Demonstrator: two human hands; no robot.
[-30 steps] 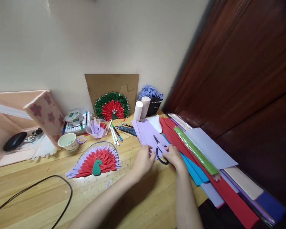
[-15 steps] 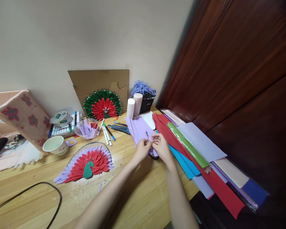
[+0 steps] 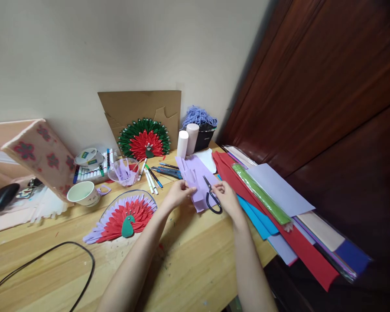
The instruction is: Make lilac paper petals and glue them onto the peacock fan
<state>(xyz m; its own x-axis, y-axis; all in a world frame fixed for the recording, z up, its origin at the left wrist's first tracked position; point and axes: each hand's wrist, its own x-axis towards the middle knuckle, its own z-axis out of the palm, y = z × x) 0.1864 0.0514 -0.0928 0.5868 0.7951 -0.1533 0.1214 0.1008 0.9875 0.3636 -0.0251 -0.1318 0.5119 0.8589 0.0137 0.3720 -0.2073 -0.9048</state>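
My left hand (image 3: 178, 193) pinches the left edge of a lilac paper sheet (image 3: 195, 173) that lies on the wooden desk (image 3: 195, 255). Black scissors (image 3: 210, 196) lie on that sheet with the blades pointing away from me. My right hand (image 3: 226, 198) is right beside them, its fingers curled over the upper handle; one handle loop shows free below the fingers. The two hands are a little apart, with the scissors between them.
A stack of coloured paper sheets (image 3: 279, 208) overhangs the desk's right edge by a dark wooden door (image 3: 328, 108). A lilac-and-red paper peacock (image 3: 125, 215), a cup (image 3: 83, 193), a bowl of paper strips (image 3: 124, 170), markers (image 3: 151, 177), two white rolls (image 3: 186, 139) and a black cable (image 3: 52, 255) also lie there.
My hands, close together over the scissors half a second ago, have moved apart; the left now grips the lilac sheet's edge and the scissors show between them. The view shifted slightly.
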